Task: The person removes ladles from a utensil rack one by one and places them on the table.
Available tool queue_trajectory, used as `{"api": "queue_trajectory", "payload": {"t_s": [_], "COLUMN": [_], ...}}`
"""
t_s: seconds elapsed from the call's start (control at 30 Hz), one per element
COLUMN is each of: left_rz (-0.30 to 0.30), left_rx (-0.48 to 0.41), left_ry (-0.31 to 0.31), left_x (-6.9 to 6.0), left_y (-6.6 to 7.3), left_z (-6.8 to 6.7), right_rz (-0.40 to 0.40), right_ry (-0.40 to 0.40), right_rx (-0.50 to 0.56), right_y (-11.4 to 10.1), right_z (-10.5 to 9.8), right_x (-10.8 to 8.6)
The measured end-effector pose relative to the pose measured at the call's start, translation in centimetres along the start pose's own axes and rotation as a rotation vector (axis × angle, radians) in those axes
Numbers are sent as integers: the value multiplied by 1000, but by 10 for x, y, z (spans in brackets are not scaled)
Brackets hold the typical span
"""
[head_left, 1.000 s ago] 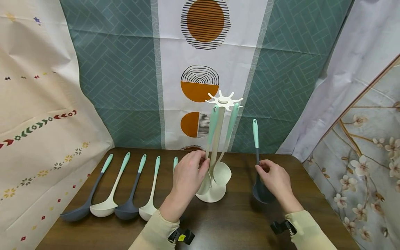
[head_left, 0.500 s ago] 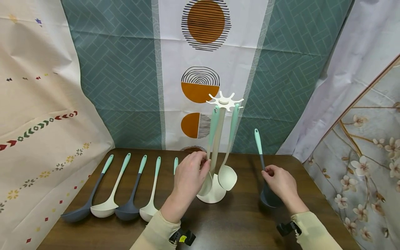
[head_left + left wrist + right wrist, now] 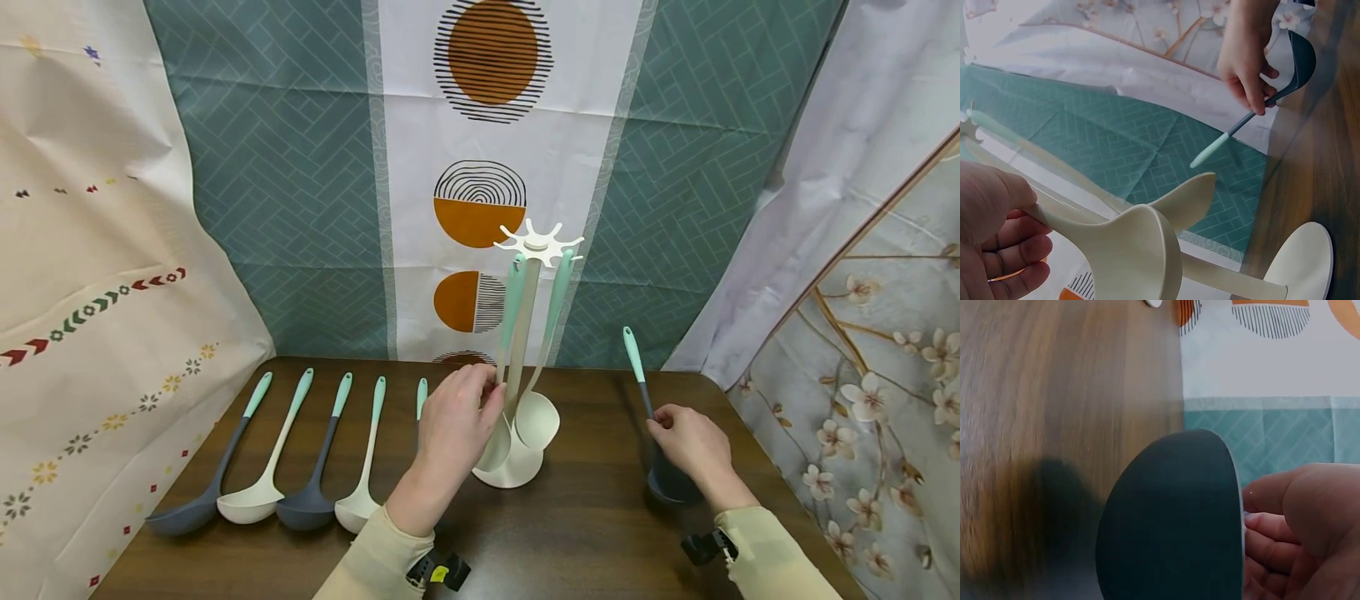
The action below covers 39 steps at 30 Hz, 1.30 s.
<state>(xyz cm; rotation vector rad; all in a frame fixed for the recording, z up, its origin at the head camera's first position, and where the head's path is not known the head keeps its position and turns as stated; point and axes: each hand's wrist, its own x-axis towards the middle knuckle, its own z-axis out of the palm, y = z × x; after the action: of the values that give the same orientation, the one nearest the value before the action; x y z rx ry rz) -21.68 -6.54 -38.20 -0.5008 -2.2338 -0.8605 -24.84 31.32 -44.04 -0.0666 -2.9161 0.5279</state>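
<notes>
A white stand [image 3: 507, 473] with a spoked top holds two cream ladles with mint handles. My left hand [image 3: 454, 425] pinches the stem of the nearer cream ladle [image 3: 1132, 250], whose handle top is at the spokes. The other cream ladle [image 3: 538, 422] hangs on the stand's right side, untouched. To the right of the stand, my right hand [image 3: 696, 450] pinches the dark stem of a dark ladle [image 3: 670, 482], its mint handle pointing up and its bowl low over the table. In the right wrist view the dark bowl [image 3: 1172, 519] covers part of my fingers.
Dark and cream ladles lie in a row on the left of the brown table [image 3: 555, 542], among them a cream ladle [image 3: 251, 502] and a dark one [image 3: 306, 507]. Another mint handle [image 3: 422, 393] shows partly behind my left hand. Patterned cloths hang behind and at both sides.
My right hand has moved right and toward me with the dark ladle. The free cream ladle has swung on the stand. My left hand has stayed nearly still.
</notes>
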Motion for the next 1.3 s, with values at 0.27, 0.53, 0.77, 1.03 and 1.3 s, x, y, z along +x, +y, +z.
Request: {"api": "queue_trajectory", "payload": {"t_s": [0.27, 0.53, 0.77, 1.03, 1.3], "left_rz": [5, 6, 6, 7, 4], "left_rx": [-7, -5, -8, -14, -10], "left_ry": [-2, -4, -1, -3, -2], "left_x": [0, -1, 0, 0, 0], "left_y": [1, 1, 0, 1, 1], "left_z": [0, 0, 1, 0, 1], "right_rz": [16, 44, 47, 52, 61], "right_ry": [-54, -105, -132, -149, -173], "right_rx": [-40, -72, -76, -96, -108], "right_y": [15, 28, 39, 47, 58], "right_z": [-6, -8, -11, -13, -13], "right_x": [0, 4, 5, 8, 8]}}
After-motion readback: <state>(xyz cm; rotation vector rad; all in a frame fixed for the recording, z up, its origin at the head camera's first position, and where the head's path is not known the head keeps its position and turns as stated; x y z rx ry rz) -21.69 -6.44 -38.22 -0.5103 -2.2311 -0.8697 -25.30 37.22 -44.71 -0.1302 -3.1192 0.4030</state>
